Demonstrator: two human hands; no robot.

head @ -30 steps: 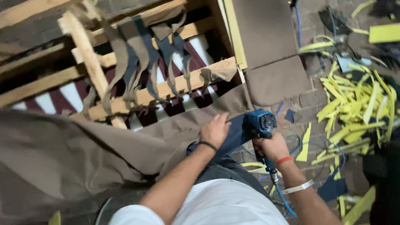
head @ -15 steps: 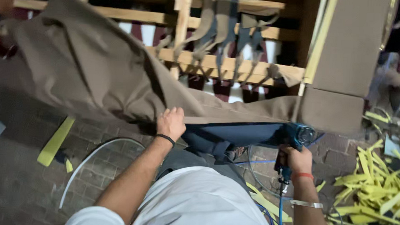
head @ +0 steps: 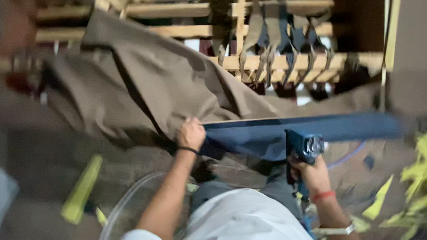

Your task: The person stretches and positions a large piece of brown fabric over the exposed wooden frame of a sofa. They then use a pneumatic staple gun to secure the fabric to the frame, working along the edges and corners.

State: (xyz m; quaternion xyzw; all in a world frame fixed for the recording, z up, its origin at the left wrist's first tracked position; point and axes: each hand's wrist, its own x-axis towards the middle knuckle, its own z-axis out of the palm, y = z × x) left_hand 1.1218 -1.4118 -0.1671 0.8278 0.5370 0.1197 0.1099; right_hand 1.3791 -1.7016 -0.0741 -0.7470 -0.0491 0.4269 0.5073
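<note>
The whole view is smeared by motion, so edges are soft and small details are lost. The left edge is a dim blur of grey and reddish shapes that cannot be made out, and the right side dissolves into blurred yellow strips (head: 421,189) on the floor. The person's forearms are cut off by the bottom edge.

The left hand (head: 191,133) is closed on the edge of the brown fabric (head: 153,89), fingers curled over a fold — how tightly it pinches cannot be told. The fabric is a large, creased, dull brown sheet draped over the wooden frame (head: 234,61), covering its left part and hanging down towards the person. Along its lower edge runs a dark blue band (head: 289,129), stretching right from the left hand.

The right hand (head: 311,173) is wrapped around the grip of a blue staple gun (head: 303,147), held just below the blue band; whether it touches the band is unclear. Dark webbing straps (head: 273,46) hang across the frame's slats above.
</note>
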